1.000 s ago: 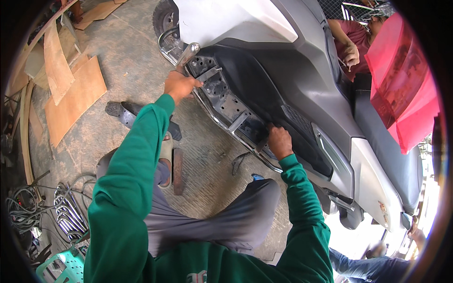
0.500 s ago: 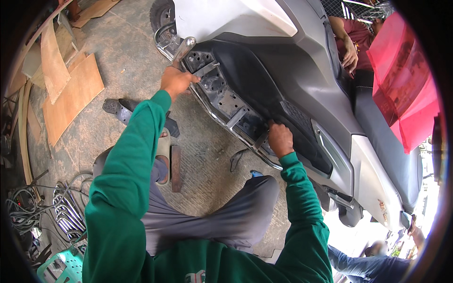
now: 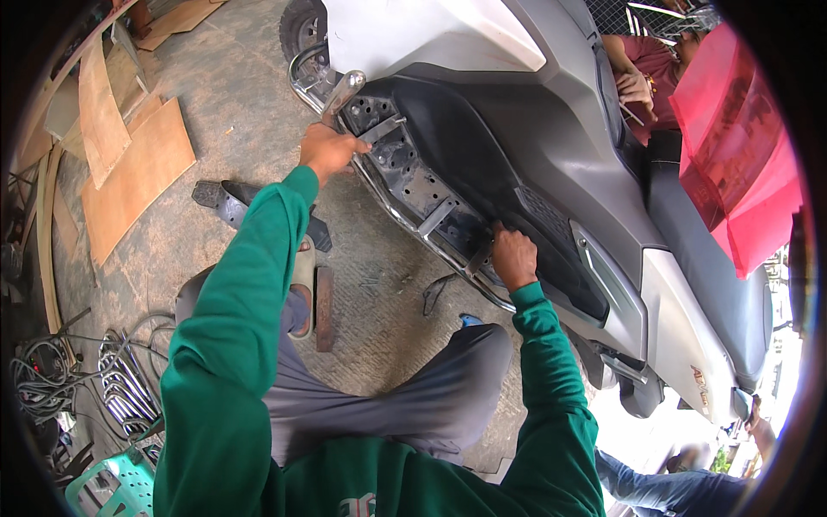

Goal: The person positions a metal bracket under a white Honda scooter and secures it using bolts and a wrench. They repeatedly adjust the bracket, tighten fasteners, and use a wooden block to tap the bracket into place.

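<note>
Co-worker's hand: this was what had moved since the half-second before; the fingers (image 3: pixel 636 89) that had hung down beyond the scooter (image 3: pixel 551 129) were now folded in. The squatting person's own two hands had stayed where they were.
Bar: the chrome tube (image 3: pixel 394 213) lay ahead of the person, along the scooter's near side, its long axis slanting from far left to near right, as I saw it.
Left hand: it (image 3: pixel 330 151) was wrapped around the bar near its far end, at the foot of the post (image 3: pixel 343 95), wrist outside the bar.
Right hand: it (image 3: pixel 515 260) was clenched by the rear strap (image 3: pixel 478 258), toward the bar's near end and closer to the person's body; I couldn't tell whether it grasped the strap or only pressed there.
Plate: the perforated black panel (image 3: pixel 418 183) sat between bar and footwell (image 3: pixel 465 142), crossed by the straps, leaving little room on that inner side.
Scooter side: the bodywork rose just past the right knuckles, a hard edge to that way.
Floor: the concrete (image 3: pixel 379 293) gave room outside the bar, toward the knees (image 3: pixel 482 362); a wood block (image 3: pixel 324 310) and a black loop (image 3: pixel 438 293) lay there, apart from the bar.
</note>
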`<state>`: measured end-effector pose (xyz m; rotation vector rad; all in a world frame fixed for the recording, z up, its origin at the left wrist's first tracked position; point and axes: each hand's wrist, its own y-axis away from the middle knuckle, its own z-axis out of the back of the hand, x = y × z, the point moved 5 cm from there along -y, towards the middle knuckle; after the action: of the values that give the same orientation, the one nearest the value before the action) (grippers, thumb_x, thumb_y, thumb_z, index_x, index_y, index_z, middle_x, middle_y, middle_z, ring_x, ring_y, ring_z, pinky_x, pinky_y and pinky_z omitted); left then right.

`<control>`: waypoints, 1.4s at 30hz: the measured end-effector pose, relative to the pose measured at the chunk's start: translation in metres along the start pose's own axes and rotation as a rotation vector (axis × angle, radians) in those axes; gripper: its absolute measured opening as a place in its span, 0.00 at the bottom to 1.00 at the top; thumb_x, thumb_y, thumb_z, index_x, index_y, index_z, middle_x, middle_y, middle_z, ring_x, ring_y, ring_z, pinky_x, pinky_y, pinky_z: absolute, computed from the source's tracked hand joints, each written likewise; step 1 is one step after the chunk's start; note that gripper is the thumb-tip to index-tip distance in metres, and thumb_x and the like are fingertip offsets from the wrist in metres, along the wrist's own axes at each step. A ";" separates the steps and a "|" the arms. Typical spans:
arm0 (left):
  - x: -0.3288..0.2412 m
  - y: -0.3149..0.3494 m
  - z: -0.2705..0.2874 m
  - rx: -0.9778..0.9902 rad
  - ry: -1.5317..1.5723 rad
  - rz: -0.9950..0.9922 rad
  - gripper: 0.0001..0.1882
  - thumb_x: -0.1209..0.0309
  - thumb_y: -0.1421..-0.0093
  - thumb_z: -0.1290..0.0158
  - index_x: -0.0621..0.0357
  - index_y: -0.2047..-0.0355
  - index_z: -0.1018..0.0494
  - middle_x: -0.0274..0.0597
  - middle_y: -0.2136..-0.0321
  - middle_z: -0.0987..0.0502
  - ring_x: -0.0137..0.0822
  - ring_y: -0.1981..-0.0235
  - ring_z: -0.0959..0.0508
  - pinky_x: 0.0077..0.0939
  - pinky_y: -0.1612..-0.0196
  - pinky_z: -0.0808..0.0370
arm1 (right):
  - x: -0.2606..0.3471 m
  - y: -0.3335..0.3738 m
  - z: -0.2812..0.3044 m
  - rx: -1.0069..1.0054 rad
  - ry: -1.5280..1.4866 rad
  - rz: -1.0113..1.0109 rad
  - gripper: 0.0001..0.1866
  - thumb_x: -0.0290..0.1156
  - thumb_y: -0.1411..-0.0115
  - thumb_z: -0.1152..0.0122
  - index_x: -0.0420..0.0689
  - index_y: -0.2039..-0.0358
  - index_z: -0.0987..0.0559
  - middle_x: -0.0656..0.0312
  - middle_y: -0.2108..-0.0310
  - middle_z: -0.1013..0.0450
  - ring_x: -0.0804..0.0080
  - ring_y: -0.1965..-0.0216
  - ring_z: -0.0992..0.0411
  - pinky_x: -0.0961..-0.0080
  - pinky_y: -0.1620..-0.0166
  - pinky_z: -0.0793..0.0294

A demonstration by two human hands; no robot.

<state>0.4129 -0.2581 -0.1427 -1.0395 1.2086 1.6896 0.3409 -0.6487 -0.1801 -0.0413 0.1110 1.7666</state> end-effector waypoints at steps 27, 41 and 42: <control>0.000 -0.003 -0.002 0.063 0.002 0.010 0.44 0.78 0.45 0.30 0.67 0.31 0.39 0.52 0.51 0.15 0.45 0.55 0.13 0.43 0.59 0.09 | -0.007 -0.004 -0.013 -0.002 0.007 -0.044 0.11 0.33 0.33 0.39 0.39 0.60 0.15 0.41 0.67 0.16 0.40 0.63 0.15 0.50 0.60 0.14; -0.004 0.001 -0.002 0.059 0.030 -0.007 0.46 0.80 0.45 0.31 0.65 0.29 0.42 0.53 0.48 0.17 0.46 0.53 0.14 0.43 0.58 0.09 | -0.008 -0.004 -0.008 0.062 -0.037 -0.071 0.16 0.37 0.33 0.36 0.39 0.52 0.18 0.42 0.66 0.17 0.38 0.63 0.16 0.47 0.59 0.15; -0.004 0.000 -0.001 0.035 0.027 -0.014 0.45 0.79 0.46 0.30 0.65 0.30 0.39 0.54 0.49 0.16 0.46 0.54 0.13 0.42 0.60 0.09 | -0.008 -0.005 -0.011 0.083 -0.010 -0.094 0.15 0.37 0.33 0.36 0.39 0.53 0.18 0.41 0.66 0.17 0.38 0.63 0.16 0.47 0.59 0.15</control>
<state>0.4140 -0.2596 -0.1392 -1.0501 1.2407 1.6430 0.3470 -0.6564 -0.1902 0.0217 0.1724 1.6671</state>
